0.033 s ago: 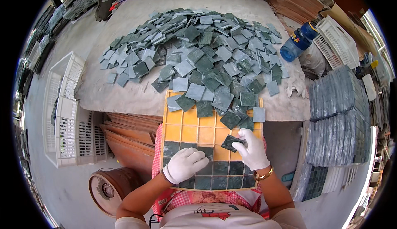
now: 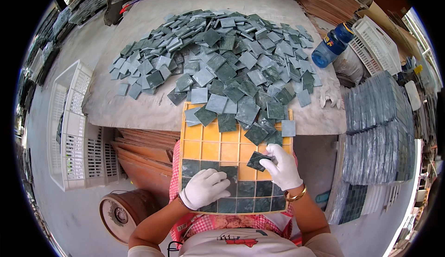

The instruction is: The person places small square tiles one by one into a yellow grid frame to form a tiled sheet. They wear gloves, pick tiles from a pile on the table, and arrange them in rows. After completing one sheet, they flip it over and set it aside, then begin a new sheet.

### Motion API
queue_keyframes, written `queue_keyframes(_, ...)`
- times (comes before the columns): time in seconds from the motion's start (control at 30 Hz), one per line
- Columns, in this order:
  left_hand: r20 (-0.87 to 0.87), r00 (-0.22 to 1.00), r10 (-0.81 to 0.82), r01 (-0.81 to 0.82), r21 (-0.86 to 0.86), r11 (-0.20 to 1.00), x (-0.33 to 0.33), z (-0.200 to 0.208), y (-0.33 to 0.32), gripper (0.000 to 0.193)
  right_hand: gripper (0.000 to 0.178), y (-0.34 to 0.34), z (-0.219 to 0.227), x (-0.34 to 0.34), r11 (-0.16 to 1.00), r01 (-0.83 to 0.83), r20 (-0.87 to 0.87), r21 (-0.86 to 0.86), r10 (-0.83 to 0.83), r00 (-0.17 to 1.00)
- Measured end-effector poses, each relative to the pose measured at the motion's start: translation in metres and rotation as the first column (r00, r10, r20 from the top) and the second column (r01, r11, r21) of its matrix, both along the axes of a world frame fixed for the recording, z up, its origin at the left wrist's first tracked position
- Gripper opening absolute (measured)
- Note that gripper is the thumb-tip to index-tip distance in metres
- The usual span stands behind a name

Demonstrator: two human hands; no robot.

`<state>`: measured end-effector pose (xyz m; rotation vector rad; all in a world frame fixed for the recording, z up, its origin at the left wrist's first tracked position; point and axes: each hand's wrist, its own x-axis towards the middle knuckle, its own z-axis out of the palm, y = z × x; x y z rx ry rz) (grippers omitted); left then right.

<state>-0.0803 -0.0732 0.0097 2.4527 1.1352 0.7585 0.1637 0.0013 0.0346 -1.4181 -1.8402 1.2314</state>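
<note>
Head view: left hand drew slightly back.

Single head view, left of a fisheye pair, looking down and forward past the wearer's shirt. Left hand and right hand near, low in frame; table farther off, edges bowing toward the rim.
</note>
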Motion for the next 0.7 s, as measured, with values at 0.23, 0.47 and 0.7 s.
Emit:
queue_keyframes(0.23, -0.113, 0.956, 0.270, -0.284, -0.132, 0.950, 0.011, 0.008, 0.007, 0.056, 0.023, 0.004, -0.008, -0.010, 0.996, -0.035, -0.083, -0.079, 0.028, 0.996)
queue_keyframes(0.47, -0.060, 0.951, 0.304, -0.309, -0.091, 0.947, 0.012, 0.009, 0.008, 0.052, 0.021, 0.007, -0.005, -0.009, 0.990, -0.094, -0.007, -0.105, 0.094, 0.996)
queue_keyframes(0.7, -0.050, 0.967, 0.249, -0.253, -0.089, 0.963, 0.005, 0.010, 0.015, 0.058, 0.023, -0.001, -0.017, -0.015, 0.959, 0.048, -0.231, -0.279, -0.116, 0.966)
